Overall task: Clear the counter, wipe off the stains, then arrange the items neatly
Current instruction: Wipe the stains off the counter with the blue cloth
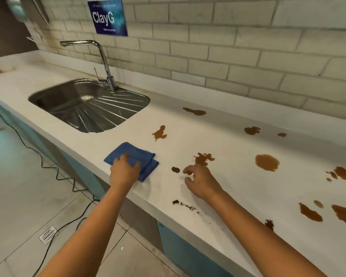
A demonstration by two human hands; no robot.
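Observation:
A folded blue cloth (pixel 137 156) lies on the white counter (pixel 238 188) near its front edge, right of the sink. My left hand (pixel 124 171) rests on the cloth's near side, fingers spread over it. My right hand (pixel 200 180) hovers just over the counter with loosely curled fingers and holds nothing. Several brown stains mark the counter: a splash (pixel 203 158) just beyond my right fingertips, a round one (pixel 267 162), one near the sink (pixel 159 133), and one by the wall (pixel 195 111). Dark crumbs (pixel 185 205) lie near the front edge.
A steel sink (pixel 88 104) with a draining board and a tall tap (pixel 102 56) is set into the counter at left. A tiled wall runs behind. A black cable (pixel 54 172) trails over the floor below, near a floor drain (pixel 48 234).

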